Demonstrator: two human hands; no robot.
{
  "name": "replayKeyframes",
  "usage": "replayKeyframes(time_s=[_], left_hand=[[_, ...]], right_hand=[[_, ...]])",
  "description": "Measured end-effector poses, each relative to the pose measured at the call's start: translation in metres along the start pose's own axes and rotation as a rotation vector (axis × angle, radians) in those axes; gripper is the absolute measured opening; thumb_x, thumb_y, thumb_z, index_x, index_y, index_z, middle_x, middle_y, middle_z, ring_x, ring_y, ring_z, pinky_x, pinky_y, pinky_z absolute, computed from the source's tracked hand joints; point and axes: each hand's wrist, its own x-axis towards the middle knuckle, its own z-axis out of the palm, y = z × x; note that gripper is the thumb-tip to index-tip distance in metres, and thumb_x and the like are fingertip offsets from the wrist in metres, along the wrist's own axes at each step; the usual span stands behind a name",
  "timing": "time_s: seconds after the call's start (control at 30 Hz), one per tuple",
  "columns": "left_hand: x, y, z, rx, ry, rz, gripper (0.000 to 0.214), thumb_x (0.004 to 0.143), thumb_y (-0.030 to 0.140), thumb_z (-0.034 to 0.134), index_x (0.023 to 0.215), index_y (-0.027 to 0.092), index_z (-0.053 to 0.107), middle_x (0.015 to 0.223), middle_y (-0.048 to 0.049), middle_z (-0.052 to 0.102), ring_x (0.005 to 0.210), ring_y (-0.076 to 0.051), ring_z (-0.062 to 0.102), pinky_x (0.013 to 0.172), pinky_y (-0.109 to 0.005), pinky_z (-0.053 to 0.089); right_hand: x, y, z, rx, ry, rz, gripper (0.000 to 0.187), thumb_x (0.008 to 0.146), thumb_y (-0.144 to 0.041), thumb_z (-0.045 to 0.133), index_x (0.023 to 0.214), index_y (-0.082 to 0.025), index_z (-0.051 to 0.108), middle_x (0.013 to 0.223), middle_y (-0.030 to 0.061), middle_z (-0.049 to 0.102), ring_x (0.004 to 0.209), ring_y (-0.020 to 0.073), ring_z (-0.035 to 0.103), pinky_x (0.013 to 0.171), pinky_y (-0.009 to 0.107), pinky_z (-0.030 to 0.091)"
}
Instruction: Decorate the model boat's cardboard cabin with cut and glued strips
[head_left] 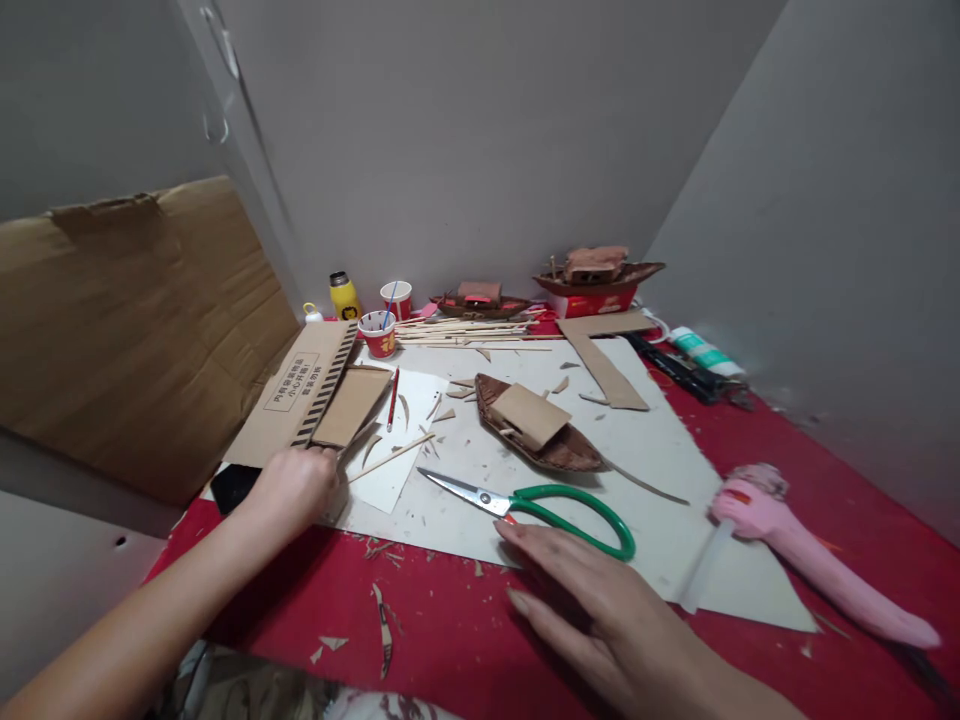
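My left hand (pixel 294 487) rests at the near end of a printed cardboard piece (pixel 300 392), fingers curled against its edge and a smaller brown cardboard flap (pixel 351 405). My right hand (pixel 600 610) lies flat and open on the red cloth (pixel 450 620), fingertips just short of the green-handled scissors (pixel 525 503). The scissors lie shut on a white sheet (pixel 660 450). Beyond them sits a brown cardboard boat model (pixel 536 425) with a tan roof.
A pink-handled tool (pixel 810 560) lies at the right. Two paper cups (pixel 379 333), a yellow bottle (pixel 344 296), wooden sticks (pixel 465 330), two more boat models (pixel 596 272) and glue tubes (pixel 705 352) line the back. A big cardboard sheet (pixel 127 320) leans left. Scraps litter the cloth.
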Motion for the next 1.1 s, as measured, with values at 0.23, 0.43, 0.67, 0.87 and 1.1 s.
replayKeyframes(time_s=[0.23, 0.43, 0.67, 0.87, 1.1], left_hand=[[-0.027, -0.015, -0.037, -0.928, -0.203, 0.094, 0.032, 0.087, 0.045, 0.049, 0.069, 0.019, 0.057, 0.064, -0.0024, 0.065, 0.054, -0.015, 0.055, 0.054, -0.025, 0.043], [-0.029, 0.033, -0.028, -1.098, -0.345, 0.292, 0.032, 0.09, 0.044, 0.051, 0.079, 0.018, 0.065, 0.074, -0.0058, 0.069, 0.058, -0.015, 0.057, 0.058, -0.025, 0.044], [-0.025, 0.08, -0.029, -0.932, -0.205, 0.579, 0.024, 0.087, 0.035, 0.06, 0.105, 0.025, 0.073, 0.095, -0.0071, 0.073, 0.084, -0.022, 0.065, 0.073, -0.026, 0.048], [-0.005, 0.096, -0.013, -1.372, -0.658, 0.451, 0.026, 0.082, 0.038, 0.068, 0.098, 0.018, 0.072, 0.078, -0.0028, 0.071, 0.065, -0.013, 0.061, 0.065, -0.023, 0.048], [-0.003, 0.107, 0.011, -1.643, -0.658, 0.272, 0.027, 0.076, 0.039, 0.077, 0.077, 0.014, 0.067, 0.071, -0.0042, 0.073, 0.053, -0.008, 0.06, 0.055, -0.019, 0.047]], right_hand=[[0.01, -0.008, -0.009, 0.579, -0.033, 0.399, 0.026, 0.09, -0.031, 0.057, 0.107, -0.016, 0.07, 0.091, 0.0105, 0.075, 0.079, 0.0185, 0.071, 0.071, 0.029, 0.06], [0.019, -0.005, -0.014, 1.307, -0.072, 0.765, 0.077, 0.078, -0.041, 0.075, 0.143, -0.02, 0.04, 0.084, 0.0047, 0.071, 0.065, 0.0147, 0.066, 0.054, 0.026, 0.053], [0.022, 0.005, -0.018, 1.397, -0.001, 0.66, 0.03, 0.077, -0.038, 0.076, 0.096, -0.015, 0.071, 0.07, 0.0029, 0.071, 0.056, 0.0109, 0.064, 0.053, 0.021, 0.051], [0.022, 0.004, -0.024, 1.103, -0.005, 0.431, 0.009, 0.074, -0.017, 0.075, 0.083, -0.019, 0.076, 0.083, 0.0025, 0.073, 0.077, 0.0133, 0.066, 0.072, 0.024, 0.052], [0.02, 0.009, -0.018, 1.311, 0.062, 0.677, 0.032, 0.088, -0.044, 0.062, 0.105, -0.016, 0.065, 0.068, 0.002, 0.071, 0.055, 0.0116, 0.063, 0.053, 0.022, 0.051]])
